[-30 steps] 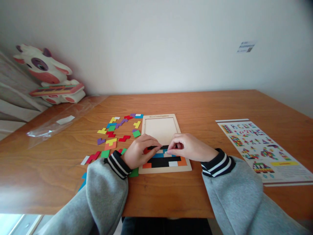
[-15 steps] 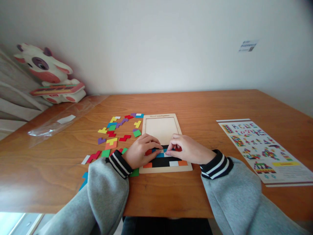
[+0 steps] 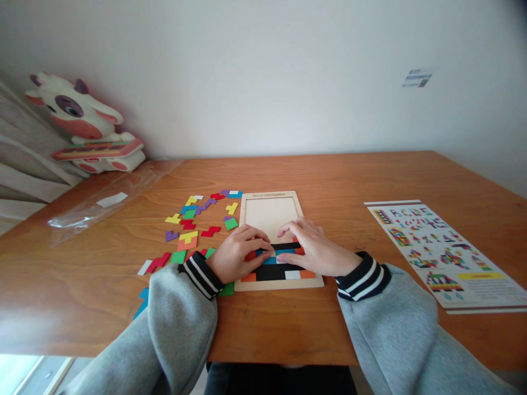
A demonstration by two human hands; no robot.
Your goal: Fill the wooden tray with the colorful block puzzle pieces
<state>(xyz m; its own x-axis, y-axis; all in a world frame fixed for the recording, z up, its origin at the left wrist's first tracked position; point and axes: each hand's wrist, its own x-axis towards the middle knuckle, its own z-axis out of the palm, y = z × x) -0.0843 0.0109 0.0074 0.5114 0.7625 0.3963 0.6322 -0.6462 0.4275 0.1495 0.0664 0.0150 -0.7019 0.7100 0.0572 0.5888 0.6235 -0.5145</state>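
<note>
A light wooden puzzle tray point(image 3: 272, 285) lies on the table, its lower part filled with black, blue, white, red and orange pieces. My left hand point(image 3: 242, 251) rests over the tray's left side, thumb and fingertips close together at the blue and white pieces; what they pinch, if anything, is too small to make out. Over the right side, my right hand point(image 3: 310, 247) has its thumb and fingers spread, the thumb touching the blue piece point(image 3: 288, 252) area. The upper part of the tray shows bare wood.
Loose coloured pieces point(image 3: 210, 231) lie left of the tray, some beside my left sleeve. A printed pattern sheet point(image 3: 444, 252) is at the right. Back left are a clear plastic bag point(image 3: 111, 201) and a cow toy point(image 3: 94, 126).
My right hand's fingers have opened and lifted away from the thumb, uncovering a red piece at the tray's right. My left hand has stayed in place.
</note>
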